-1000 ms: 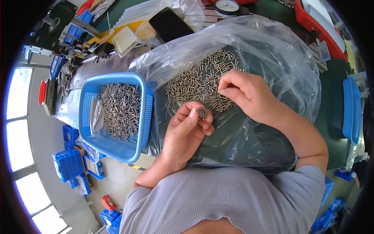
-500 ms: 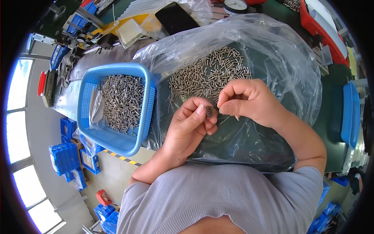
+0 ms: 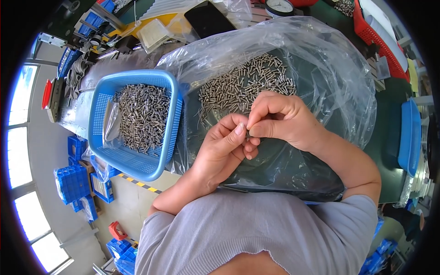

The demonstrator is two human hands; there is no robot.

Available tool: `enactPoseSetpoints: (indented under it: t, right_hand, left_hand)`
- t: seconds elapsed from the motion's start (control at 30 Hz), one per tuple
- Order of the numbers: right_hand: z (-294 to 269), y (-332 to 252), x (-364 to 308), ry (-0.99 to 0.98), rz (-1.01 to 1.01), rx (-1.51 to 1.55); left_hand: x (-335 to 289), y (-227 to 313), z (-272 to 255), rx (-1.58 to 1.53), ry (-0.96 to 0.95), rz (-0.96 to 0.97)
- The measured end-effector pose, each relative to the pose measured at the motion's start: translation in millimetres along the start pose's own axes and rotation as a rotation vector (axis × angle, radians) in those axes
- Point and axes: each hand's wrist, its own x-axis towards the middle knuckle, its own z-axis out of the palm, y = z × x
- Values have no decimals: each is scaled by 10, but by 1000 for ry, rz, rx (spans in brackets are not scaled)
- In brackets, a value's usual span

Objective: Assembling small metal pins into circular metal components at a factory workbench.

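Observation:
My left hand [image 3: 224,145] is closed, with thumb and fingers around a small round metal ring [image 3: 248,133]. Only a sliver of the ring shows between the fingertips. My right hand [image 3: 282,120] pinches thumb against forefinger right at the ring, touching the left fingertips. Whatever it holds is too small and covered to make out. Just beyond both hands, many short metal pins [image 3: 247,80] lie loosely spread on a clear plastic bag [image 3: 316,59]. To the left stands a blue plastic basket [image 3: 167,75], with a heap of similar pins [image 3: 142,117] inside.
Toward the back lie a black phone [image 3: 210,19] and a small clear packet [image 3: 153,34]. A dial gauge [image 3: 279,5] sits behind the bag. At the right are a red basket [image 3: 378,43] and a blue tray [image 3: 409,137]. Blue crates [image 3: 72,183] stand on the floor at left.
My right hand has moved left, bringing its pinched fingertips against the ring in my left hand. The ring's face, visible before, is now mostly covered.

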Motion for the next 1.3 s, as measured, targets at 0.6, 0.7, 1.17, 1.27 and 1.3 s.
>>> enactPoseSetpoints:
  t: [0.6, 0.7, 1.17, 1.27, 1.3]
  right_hand:
    - [-5, -107, 10, -126, 142, 96]
    - [-30, -122, -14, -58, -61, -347]
    - [40, -138, -18, 36, -424, -798]
    - [-21, -207, 9, 28, -423, -779]
    - [-50, -222, 9, 61, -402, -756]
  left_hand:
    - [2, 1, -37, -103, -110, -55]
    - [4, -8, -34, -128, -100, -53]
    - [-9, -36, 26, -33, 38, 68]
    - [-19, -7, -11, -98, -4, 137]
    - [-30, 23, 8, -94, 0, 125]
